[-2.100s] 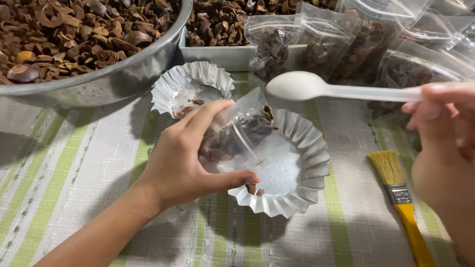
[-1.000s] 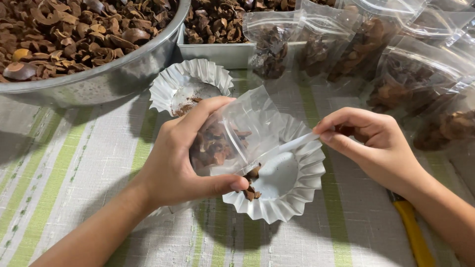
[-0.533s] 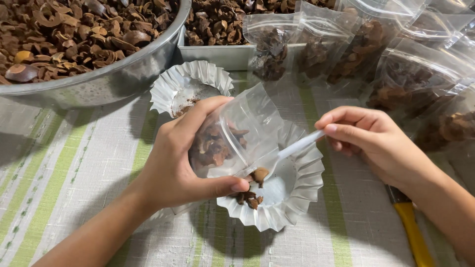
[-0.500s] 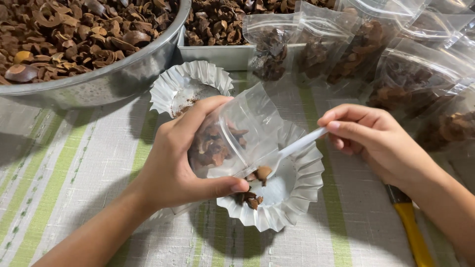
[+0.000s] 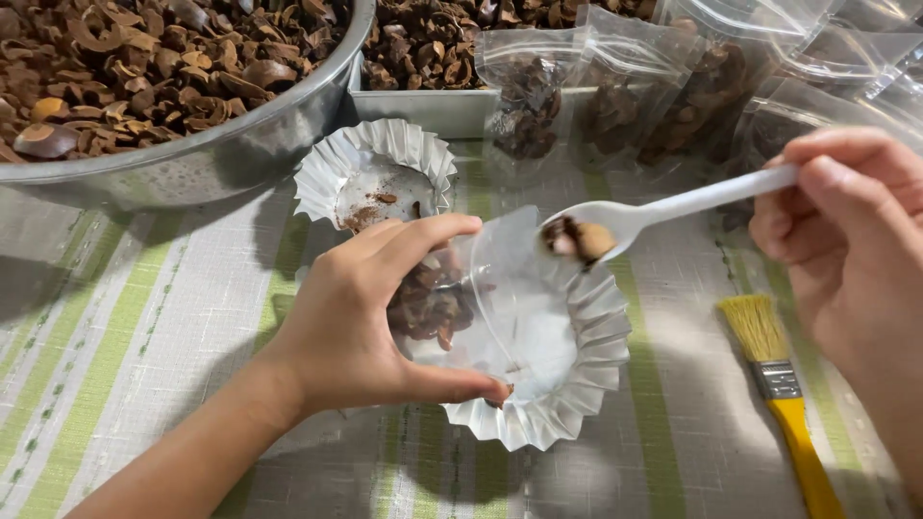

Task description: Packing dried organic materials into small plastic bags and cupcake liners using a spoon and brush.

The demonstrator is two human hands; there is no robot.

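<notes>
- Now the white plastic spoon [image 5: 615, 216] is raised clear of the fluted foil dish [image 5: 577, 404]; half a second earlier its bowl was down inside that dish among the brown pieces.
- Spoon bowl carries a few brown and tan pieces; the dish floor beneath looks nearly bare.
- Spoon's long axis runs left to right, bowl end left over the mouth of the clear plastic bag [image 5: 461, 298], handle rising slightly to the right.
- Right hand [image 5: 846, 231] pinches the handle end between thumb and fingertips.
- Left hand [image 5: 365, 327] holds the bag open, thumb and forefinger spread around its mouth; the bag holds dark pieces and rests against the dish.
- Second foil dish [image 5: 375, 173] sits just behind, with crumbs.
- Yellow-handled brush [image 5: 779, 384] lies on the striped cloth [image 5: 144, 317], right of the dish.
- Metal bowl [image 5: 192, 159] of brown pieces and filled bags [image 5: 615, 96] stand behind.
</notes>
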